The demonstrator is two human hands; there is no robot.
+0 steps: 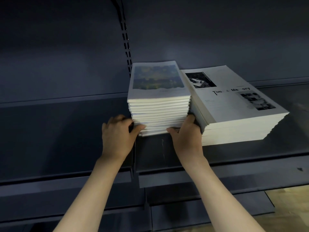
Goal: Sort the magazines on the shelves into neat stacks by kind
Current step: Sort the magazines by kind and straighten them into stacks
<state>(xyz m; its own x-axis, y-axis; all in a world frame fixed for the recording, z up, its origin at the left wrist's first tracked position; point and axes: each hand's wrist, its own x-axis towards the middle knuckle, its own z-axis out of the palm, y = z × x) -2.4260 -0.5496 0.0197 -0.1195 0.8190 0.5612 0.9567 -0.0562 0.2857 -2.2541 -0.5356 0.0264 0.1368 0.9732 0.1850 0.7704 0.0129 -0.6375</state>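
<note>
On the dark metal shelf (66, 124) in front of you stand two stacks of magazines, side by side. Your left hand (117, 131) and right hand (187, 133) grip the lower part of the taller stack (158, 111), one hand on each side. Your left fingers (120, 118) curl round the stack's left side, and the thumb presses against the page edges that face you. Your right fingers (192, 118) are tucked into the narrow gap between the two stacks, with the thumb lying along the bottom front edge; so both hands are grasping this stack.

That stack has a cover with a blurred blue, green and yellow picture on top. Its magazines are not quite flush: the lower ones sit a little askew from the upper ones, so the front face looks stepped. Whether the bottom of the stack rests on the shelf or is lifted just off it, you cannot tell from this view.

Just to its right, touching or nearly touching it, lies the lower stack (234, 118). Its white top cover carries black-and-white photographs and a title that reads partly as "Tim" and "Me ory". This stack is turned at a slight angle to the shelf's front edge and rests flat on the shelf.

Behind the stacks, a slotted upright (126, 41) runs up the shelf's back panel. Below, at the lower right, a patch of light wooden floor (291, 208) shows.
</note>
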